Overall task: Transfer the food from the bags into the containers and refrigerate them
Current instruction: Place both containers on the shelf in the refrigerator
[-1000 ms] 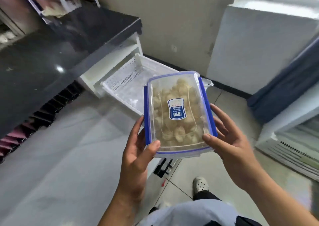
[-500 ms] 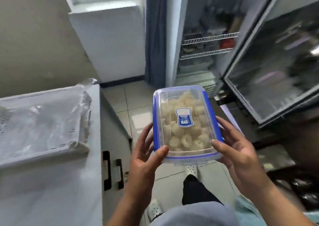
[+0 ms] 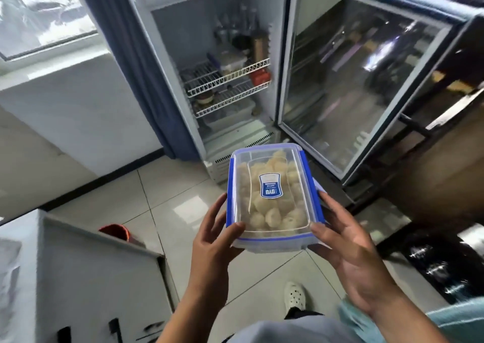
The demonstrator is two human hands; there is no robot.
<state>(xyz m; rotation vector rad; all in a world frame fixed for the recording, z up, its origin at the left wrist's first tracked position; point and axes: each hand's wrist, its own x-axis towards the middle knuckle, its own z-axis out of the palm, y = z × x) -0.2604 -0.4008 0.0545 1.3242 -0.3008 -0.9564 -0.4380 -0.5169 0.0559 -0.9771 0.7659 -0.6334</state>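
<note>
The lidded, filled container (image 3: 271, 240) was in front of the open fridge (image 3: 183, 36), not yet inside. My left hand (image 3: 212, 240) and right hand (image 3: 348, 251) gripped its near corners, thumbs on top. Held so, its far end might dip and slip.

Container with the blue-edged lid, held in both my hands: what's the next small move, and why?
Probably step forward and carry the container toward the open refrigerator. Its lid is on, the left hand and right hand both grip it, the glass door stands open, and the wire shelves lie ahead but look beyond arm's reach.
</note>
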